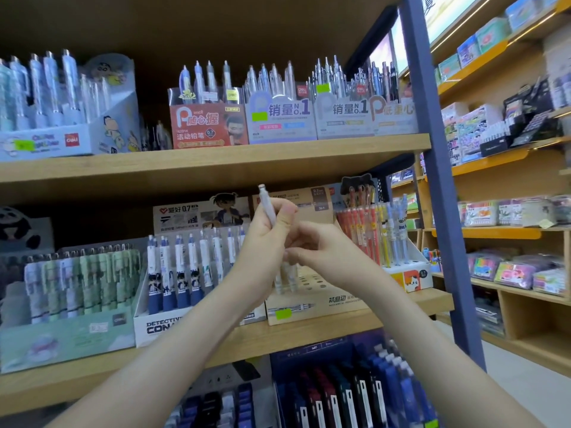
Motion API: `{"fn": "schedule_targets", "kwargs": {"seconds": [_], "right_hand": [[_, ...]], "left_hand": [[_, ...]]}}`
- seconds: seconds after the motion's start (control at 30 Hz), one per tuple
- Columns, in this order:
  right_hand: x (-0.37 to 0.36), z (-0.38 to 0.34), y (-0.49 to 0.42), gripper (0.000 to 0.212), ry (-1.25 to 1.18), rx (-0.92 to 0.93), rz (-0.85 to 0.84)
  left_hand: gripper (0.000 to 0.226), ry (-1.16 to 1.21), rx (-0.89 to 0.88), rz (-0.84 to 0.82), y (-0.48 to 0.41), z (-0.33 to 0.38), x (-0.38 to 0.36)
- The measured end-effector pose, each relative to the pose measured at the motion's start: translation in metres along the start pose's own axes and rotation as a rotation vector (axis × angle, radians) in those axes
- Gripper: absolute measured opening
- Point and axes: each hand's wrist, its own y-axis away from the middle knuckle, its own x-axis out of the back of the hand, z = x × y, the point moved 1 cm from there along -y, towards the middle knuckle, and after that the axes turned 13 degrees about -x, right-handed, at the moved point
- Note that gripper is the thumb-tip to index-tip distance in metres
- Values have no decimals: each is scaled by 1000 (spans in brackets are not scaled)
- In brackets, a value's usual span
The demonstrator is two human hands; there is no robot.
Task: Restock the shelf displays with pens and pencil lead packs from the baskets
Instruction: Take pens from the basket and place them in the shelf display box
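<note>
Both hands meet at mid-frame, touching. My left hand is curled round a white pen, which stands tilted, its silver end toward eleven o'clock. My right hand comes in from four o'clock, fingers bent against the left; I cannot tell whether it grips anything. Just behind them sits a tan display box with a few pens in its holes. At nine o'clock a white box holds blue-and-white pens; at three o'clock stand orange pens.
</note>
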Motion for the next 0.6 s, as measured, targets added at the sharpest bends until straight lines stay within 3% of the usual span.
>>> {"fn": "schedule_targets", "kwargs": {"seconds": [0.07,0.17,0.37,0.6], "right_hand": [[8,7,-1,3,42,-6,93],[22,24,-4,7,-5,-74,275],[24,50,-10,8,-82,-213,349],[20,48,-17,13,-65,-272,282]], "left_hand": [[39,-271,-32,-48,-4,-7,5],[54,-613,-124,-66,-8,-23,28],[55,-578,-11,-199,-12,-32,53],[54,-739,-134,-290,-15,-31,52]]}}
